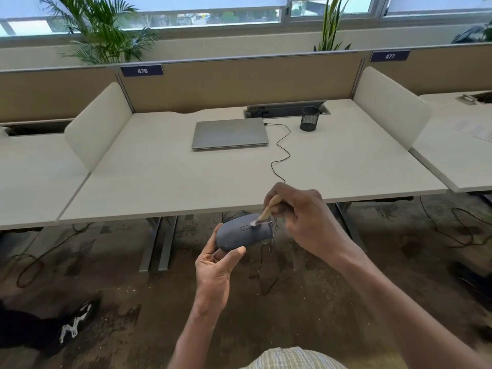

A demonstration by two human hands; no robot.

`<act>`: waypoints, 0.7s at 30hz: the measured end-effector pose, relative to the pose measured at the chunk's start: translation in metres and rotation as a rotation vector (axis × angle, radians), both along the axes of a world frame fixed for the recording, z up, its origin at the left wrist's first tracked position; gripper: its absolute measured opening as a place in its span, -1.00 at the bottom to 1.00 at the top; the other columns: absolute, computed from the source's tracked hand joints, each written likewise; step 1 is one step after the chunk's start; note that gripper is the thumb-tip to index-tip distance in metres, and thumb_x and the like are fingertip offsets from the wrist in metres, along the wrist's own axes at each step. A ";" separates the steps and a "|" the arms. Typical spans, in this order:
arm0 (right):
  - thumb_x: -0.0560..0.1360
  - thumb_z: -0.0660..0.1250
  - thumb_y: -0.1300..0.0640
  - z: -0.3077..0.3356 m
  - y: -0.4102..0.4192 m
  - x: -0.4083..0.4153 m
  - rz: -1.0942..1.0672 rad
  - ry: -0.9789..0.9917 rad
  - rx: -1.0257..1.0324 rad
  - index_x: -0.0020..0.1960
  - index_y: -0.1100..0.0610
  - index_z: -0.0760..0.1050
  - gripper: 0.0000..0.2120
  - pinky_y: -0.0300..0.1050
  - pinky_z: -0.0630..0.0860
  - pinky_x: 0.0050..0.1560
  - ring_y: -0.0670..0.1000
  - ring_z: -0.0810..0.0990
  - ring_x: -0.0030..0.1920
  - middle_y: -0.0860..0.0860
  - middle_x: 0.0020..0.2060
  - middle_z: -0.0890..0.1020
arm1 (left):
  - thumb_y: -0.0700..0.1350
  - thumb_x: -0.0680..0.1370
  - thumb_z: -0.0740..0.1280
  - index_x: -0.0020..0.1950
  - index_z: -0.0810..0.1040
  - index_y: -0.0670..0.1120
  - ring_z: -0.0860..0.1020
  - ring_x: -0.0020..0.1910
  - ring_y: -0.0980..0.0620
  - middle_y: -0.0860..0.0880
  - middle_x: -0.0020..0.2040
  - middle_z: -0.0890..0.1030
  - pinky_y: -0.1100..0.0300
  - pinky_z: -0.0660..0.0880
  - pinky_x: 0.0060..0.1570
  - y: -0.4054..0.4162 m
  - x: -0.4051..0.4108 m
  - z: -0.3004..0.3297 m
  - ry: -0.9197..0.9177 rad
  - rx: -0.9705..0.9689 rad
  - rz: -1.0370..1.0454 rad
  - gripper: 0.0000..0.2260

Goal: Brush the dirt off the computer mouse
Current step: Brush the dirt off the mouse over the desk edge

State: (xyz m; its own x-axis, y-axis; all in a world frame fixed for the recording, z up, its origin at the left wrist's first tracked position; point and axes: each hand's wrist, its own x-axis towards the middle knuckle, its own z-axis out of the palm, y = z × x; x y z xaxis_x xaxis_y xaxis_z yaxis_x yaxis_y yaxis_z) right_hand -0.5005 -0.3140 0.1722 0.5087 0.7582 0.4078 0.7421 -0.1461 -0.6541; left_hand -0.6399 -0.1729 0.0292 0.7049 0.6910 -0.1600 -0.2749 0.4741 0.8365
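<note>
- Desk point(159, 182), centre of frame: pale top between two side screens; its front edge lies just above the hands, so the work is done in the air off the desk, over the floor
- Laptop point(230, 133), upper centre: lid closed, a black cable point(282, 153) snaking from its right side toward the hands; well apart from the work
- Right hand point(306, 219), right of centre: fingers curled round a wooden-handled brush point(267, 211), bristles touching the top of the mouse
- Left hand point(215, 265), lower centre: thumb and fingers clamped on the rear of the mouse, holding it up
- Mouse point(241, 234), centre, below the desk edge: grey, top side up, bristle tip near the wheel slot
- Pen cup point(309, 119), upper right of centre: black mesh, far off
- Progress, as judged: brushing is under way at the wheel end; a pale speck sits at the bristles, no other dirt can be made out; the sides and underside may be left
- Obstacles: nothing blocks the brush; thin cables hanging under the desk edge run close behind the mouse
</note>
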 end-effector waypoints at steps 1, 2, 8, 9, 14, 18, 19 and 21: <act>0.50 0.24 0.51 0.000 -0.002 0.001 0.007 0.015 -0.007 -0.03 0.03 0.52 -0.63 -0.01 0.66 -0.16 -0.06 0.69 -0.12 0.00 -0.19 0.66 | -0.37 0.31 0.50 0.35 0.57 -0.05 0.74 0.06 -0.02 -0.12 0.07 0.76 0.18 0.69 0.03 -0.001 0.000 0.001 0.002 0.005 -0.006 -0.38; 0.50 0.24 0.51 0.002 -0.002 0.002 0.008 0.030 0.010 -0.03 0.02 0.51 -0.62 -0.02 0.68 -0.16 -0.06 0.70 -0.11 0.00 -0.19 0.66 | -0.37 0.31 0.50 0.35 0.58 -0.05 0.74 0.06 -0.03 -0.12 0.08 0.76 0.17 0.69 0.04 -0.001 0.000 0.001 0.003 0.006 -0.008 -0.38; 0.53 0.27 0.47 0.002 0.005 0.001 0.031 0.012 0.018 0.00 0.07 0.53 -0.69 -0.01 0.65 -0.19 -0.06 0.69 -0.14 -0.01 -0.19 0.67 | -0.39 0.32 0.48 0.36 0.56 -0.04 0.74 0.06 -0.01 -0.11 0.07 0.77 0.17 0.68 0.06 -0.003 0.003 0.002 -0.008 0.000 -0.010 -0.38; 0.53 0.26 0.47 0.002 0.003 0.000 0.037 0.019 0.004 -0.01 0.04 0.52 -0.68 -0.02 0.65 -0.19 -0.06 0.69 -0.14 -0.02 -0.20 0.66 | -0.39 0.33 0.48 0.37 0.55 -0.04 0.74 0.07 -0.02 -0.11 0.08 0.76 0.16 0.68 0.06 -0.003 0.003 0.003 -0.009 -0.002 -0.013 -0.37; 0.52 0.25 0.49 0.002 0.006 0.002 0.009 0.008 0.044 0.00 0.12 0.54 -0.70 0.10 0.63 -0.19 -0.01 0.69 -0.15 0.01 -0.19 0.67 | -0.38 0.32 0.49 0.37 0.56 -0.05 0.73 0.08 -0.02 -0.10 0.08 0.76 0.17 0.69 0.06 0.000 0.004 0.004 0.001 -0.004 0.002 -0.37; 0.55 0.26 0.45 0.005 0.005 0.002 0.059 -0.001 -0.049 -0.03 0.05 0.52 -0.70 0.05 0.63 -0.21 -0.01 0.67 -0.17 -0.01 -0.21 0.66 | -0.38 0.33 0.49 0.36 0.57 -0.02 0.73 0.11 -0.06 -0.13 0.12 0.75 0.16 0.69 0.04 -0.001 0.001 0.001 0.001 -0.015 0.003 -0.38; 0.55 0.27 0.44 0.006 0.006 0.002 0.050 -0.010 -0.030 -0.03 0.05 0.52 -0.71 0.03 0.62 -0.22 -0.01 0.67 -0.18 -0.01 -0.22 0.65 | -0.38 0.33 0.50 0.36 0.57 -0.01 0.73 0.11 -0.06 -0.13 0.11 0.75 0.16 0.69 0.04 0.001 0.001 0.001 0.000 -0.011 0.007 -0.38; 0.54 0.30 0.43 0.007 0.009 0.000 0.018 -0.057 0.014 -0.01 0.09 0.53 -0.75 -0.05 0.57 -0.30 -0.02 0.63 -0.24 -0.01 -0.25 0.63 | -0.37 0.33 0.50 0.36 0.57 -0.02 0.73 0.10 -0.05 -0.13 0.11 0.76 0.17 0.69 0.04 0.002 0.003 0.001 -0.004 -0.002 0.006 -0.38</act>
